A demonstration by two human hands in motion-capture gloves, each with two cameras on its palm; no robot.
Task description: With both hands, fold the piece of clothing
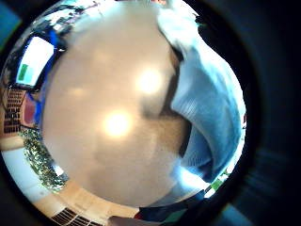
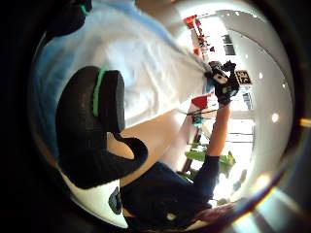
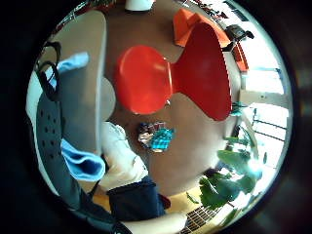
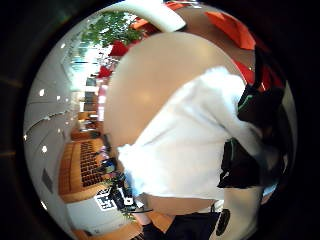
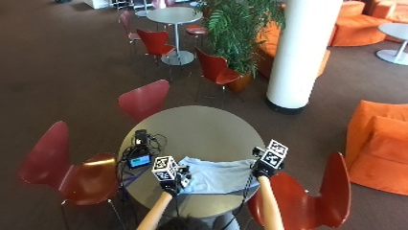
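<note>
Clothing, a light blue shirt (image 5: 213,176), lies along the round table's (image 5: 191,127) near edge. Left hand (image 5: 172,184) pinches its left end, right hand (image 5: 263,170) grips its right end at the tabletop's right edge.

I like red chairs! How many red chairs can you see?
6: one far side of the table, one left, one right, three by the far small table. More may be hidden.
</note>
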